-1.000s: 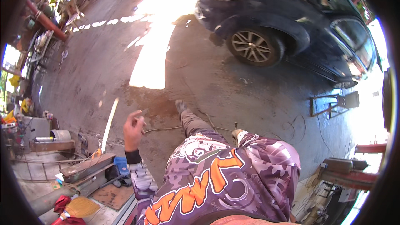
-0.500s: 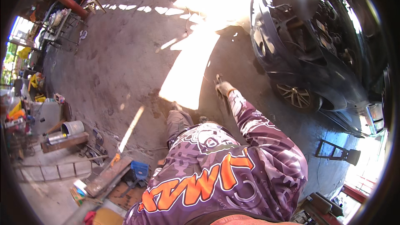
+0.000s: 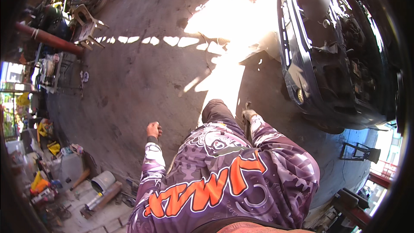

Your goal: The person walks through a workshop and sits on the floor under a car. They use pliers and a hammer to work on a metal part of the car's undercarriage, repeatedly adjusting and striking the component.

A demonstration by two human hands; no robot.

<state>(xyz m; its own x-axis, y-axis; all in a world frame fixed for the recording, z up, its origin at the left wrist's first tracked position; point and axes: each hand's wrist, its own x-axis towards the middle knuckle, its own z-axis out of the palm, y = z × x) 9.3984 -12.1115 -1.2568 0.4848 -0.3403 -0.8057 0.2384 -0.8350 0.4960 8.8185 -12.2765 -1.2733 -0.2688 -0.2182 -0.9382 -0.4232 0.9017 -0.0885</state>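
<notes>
My left hand [image 3: 154, 130] hangs beside my body over the concrete floor, fingers curled; whether anything is in them is too small to make out. My right hand [image 3: 250, 114], in what looks like a pale glove, grips a long, slim metal tool [image 3: 247, 125] that is partly hidden by my arm and shirt. One of my legs [image 3: 215, 110] shows ahead of my body. To the right of that hand stands a dark car [image 3: 327, 82] with its front end exposed and an engine bay showing.
A plastic chair [image 3: 87, 26], a red pipe [image 3: 51, 39] and cluttered shelving [image 3: 51, 75] line the left side. A bucket [image 3: 101, 181] lies on its side among scrap and tools at lower left. A metal stand [image 3: 353, 151] is at the right. Sunlit patches [image 3: 224, 17] cross the floor.
The view has moved forward and turned, so the car's front now faces me at upper right. My right arm came out from my side with the tool; my left hand dropped beside my body.
</notes>
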